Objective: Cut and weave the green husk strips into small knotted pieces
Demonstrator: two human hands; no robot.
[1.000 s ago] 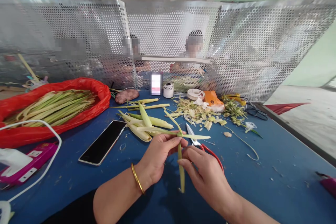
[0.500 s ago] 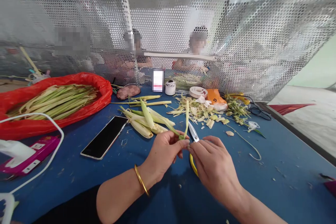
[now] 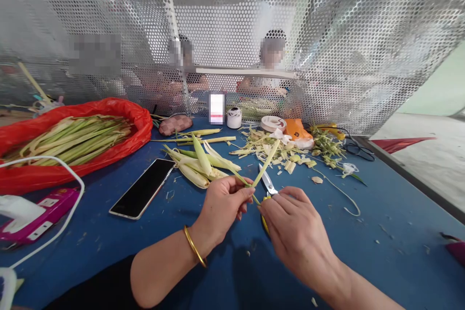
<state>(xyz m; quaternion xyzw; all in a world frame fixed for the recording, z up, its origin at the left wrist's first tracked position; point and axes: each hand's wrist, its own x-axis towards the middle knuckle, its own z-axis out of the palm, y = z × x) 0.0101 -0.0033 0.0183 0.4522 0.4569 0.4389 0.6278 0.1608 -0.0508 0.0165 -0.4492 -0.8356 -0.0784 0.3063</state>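
Pale green plant strips, like corn husk or leaf stalk, [image 3: 268, 162] meet in the pinched fingertips of my left hand [image 3: 225, 201]. One strip stands up and leans right; another runs down toward my right hand [image 3: 300, 223], whose thumb and fingers are closed on its lower end. Scissors [image 3: 268, 181] with yellow handles lie just behind and partly under my right hand, blades pointing away; most of the handles are hidden. Left of my hands is a small pile of husks [image 3: 196, 162].
A red bag [image 3: 143, 131] of long strips sits at left, near a black-screened phone [image 3: 143, 189] and a purple power strip [image 3: 43, 213]. Husk scraps [image 3: 254, 147], a tape roll [image 3: 272, 123] and an orange packet [image 3: 297, 128] lie before a perforated metal screen [image 3: 225, 24]. People sit behind it.
The upright strip has tipped over to the right. My hands have drawn slightly apart, and a length of strip now shows between them. The view has shifted a little.
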